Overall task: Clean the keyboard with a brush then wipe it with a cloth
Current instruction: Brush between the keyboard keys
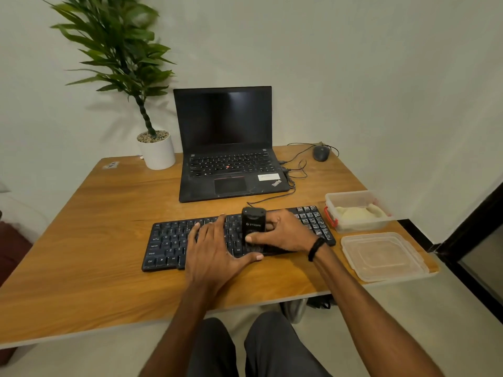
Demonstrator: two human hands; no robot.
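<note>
A black keyboard [168, 243] lies across the front middle of the wooden desk [109, 213]. My left hand [215, 248] rests flat on its centre keys with the fingers straight and spread. My right hand [283, 232] grips a black brush [254, 224] with a blocky handle, held upright on the keys just right of centre; its bristle end is hidden against the keyboard. A pale yellow cloth [356, 213] lies folded inside an open plastic box [356, 227] at the right edge of the desk.
An open black laptop [226, 159] stands behind the keyboard, with a wired mouse [321, 153] and loose cables to its right. A potted plant [156, 149] stands at the back left. The box's clear lid [381, 257] lies at the front right corner.
</note>
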